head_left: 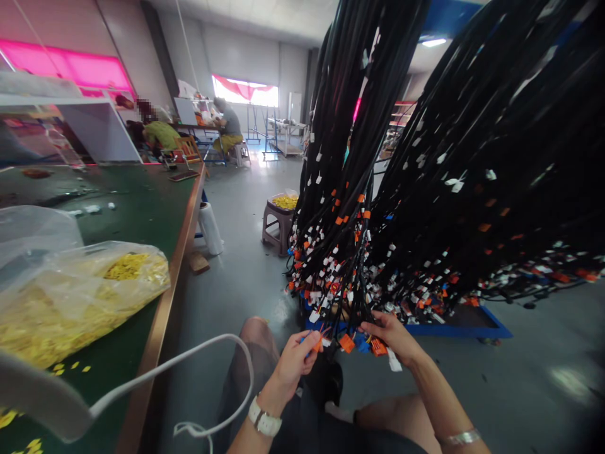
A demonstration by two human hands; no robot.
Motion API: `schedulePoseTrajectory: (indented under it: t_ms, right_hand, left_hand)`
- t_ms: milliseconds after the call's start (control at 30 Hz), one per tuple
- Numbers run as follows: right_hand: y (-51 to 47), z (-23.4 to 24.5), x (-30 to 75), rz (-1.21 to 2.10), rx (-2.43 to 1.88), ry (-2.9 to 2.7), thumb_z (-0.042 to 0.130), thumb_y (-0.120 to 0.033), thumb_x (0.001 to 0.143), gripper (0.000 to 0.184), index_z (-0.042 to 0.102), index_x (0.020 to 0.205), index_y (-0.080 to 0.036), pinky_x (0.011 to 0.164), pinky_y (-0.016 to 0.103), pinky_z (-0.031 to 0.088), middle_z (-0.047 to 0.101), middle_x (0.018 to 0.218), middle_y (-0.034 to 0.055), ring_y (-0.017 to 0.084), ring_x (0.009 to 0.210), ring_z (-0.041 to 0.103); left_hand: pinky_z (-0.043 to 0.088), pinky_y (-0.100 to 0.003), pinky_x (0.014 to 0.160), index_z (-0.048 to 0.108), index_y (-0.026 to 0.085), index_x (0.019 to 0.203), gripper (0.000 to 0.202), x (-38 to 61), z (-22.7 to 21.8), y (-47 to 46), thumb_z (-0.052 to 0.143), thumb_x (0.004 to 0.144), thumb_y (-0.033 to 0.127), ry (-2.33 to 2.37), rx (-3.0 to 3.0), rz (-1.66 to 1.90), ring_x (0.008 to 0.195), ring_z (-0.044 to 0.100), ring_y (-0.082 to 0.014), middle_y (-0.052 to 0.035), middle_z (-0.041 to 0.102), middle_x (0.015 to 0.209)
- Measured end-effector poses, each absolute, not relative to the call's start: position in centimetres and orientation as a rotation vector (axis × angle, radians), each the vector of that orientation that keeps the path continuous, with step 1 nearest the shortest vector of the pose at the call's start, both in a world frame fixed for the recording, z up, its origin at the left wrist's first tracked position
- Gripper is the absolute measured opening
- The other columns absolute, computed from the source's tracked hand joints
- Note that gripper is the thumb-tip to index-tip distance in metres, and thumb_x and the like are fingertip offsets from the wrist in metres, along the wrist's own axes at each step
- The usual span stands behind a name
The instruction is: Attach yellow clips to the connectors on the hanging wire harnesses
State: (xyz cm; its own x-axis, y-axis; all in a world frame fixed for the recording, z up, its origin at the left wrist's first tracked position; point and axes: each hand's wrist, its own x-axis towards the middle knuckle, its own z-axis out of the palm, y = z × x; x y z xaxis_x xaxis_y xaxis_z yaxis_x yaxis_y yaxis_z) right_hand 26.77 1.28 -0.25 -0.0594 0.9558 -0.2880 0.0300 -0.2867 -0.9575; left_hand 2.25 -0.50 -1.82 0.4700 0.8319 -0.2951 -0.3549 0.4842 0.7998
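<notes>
My left hand, with a white watch on the wrist, pinches an orange connector with thin wires between thumb and fingers. A bit of blue shows beside it. To the right, my right hand closes on black cables near their lower ends; its fingertips are partly hidden among them. Below and between the hands hang another orange connector, a blue connector and a white connector. Overhead, a thick wiring harness bundle hangs down, its ends crowded with white and orange connectors.
A blue wheeled rack base stands under the cables. At left, a green worktable carries a plastic bag of yellow pieces. A white cord loops beside my leg. A stool holds more yellow pieces. People sit farther back.
</notes>
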Motion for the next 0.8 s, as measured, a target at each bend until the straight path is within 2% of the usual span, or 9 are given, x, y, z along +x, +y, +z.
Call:
schedulePoseTrajectory:
  t_ms: [200, 467, 800]
  right_hand:
    - [1.1, -0.2, 27.2, 1.500, -1.427, -1.150, 0.074, -0.040, 0.065, 0.033, 0.066, 0.085, -0.015, 0.064, 0.029, 0.051, 0.071, 0.084, 0.0085, 0.018, 0.070, 0.065]
    - [0.7, 0.6, 26.9, 1.640, -1.327, -1.013, 0.073, -0.035, 0.067, 0.029, 0.065, 0.088, -0.015, 0.074, 0.033, 0.053, 0.070, 0.097, 0.0134, 0.023, 0.086, 0.067]
    - [0.7, 1.3, 26.2, 1.663, -1.272, -1.062, 0.073, -0.029, 0.066, 0.035, 0.066, 0.098, -0.017, 0.084, 0.037, 0.049, 0.069, 0.103, 0.0135, 0.026, 0.099, 0.062]
  left_hand:
    - [0.006, -0.020, 0.037, 0.052, 0.014, 0.066, 0.042, 2.3, -1.9, -0.6, 0.060, 0.072, 0.055, 0.763, 0.727, 0.815, 0.033, 0.016, -0.0017, 0.0100, 0.028, 0.039]
    - [0.006, -0.020, 0.037, 0.052, 0.014, 0.066, 0.043, 2.3, -1.9, -0.6, 0.062, 0.069, 0.056, 0.761, 0.718, 0.810, 0.033, 0.016, -0.0015, 0.0103, 0.028, 0.038]
    - [0.006, -0.020, 0.037, 0.052, 0.014, 0.066, 0.045, 2.3, -2.1, -0.5, 0.061, 0.069, 0.058, 0.768, 0.701, 0.799, 0.033, 0.017, -0.0012, 0.0104, 0.029, 0.039]
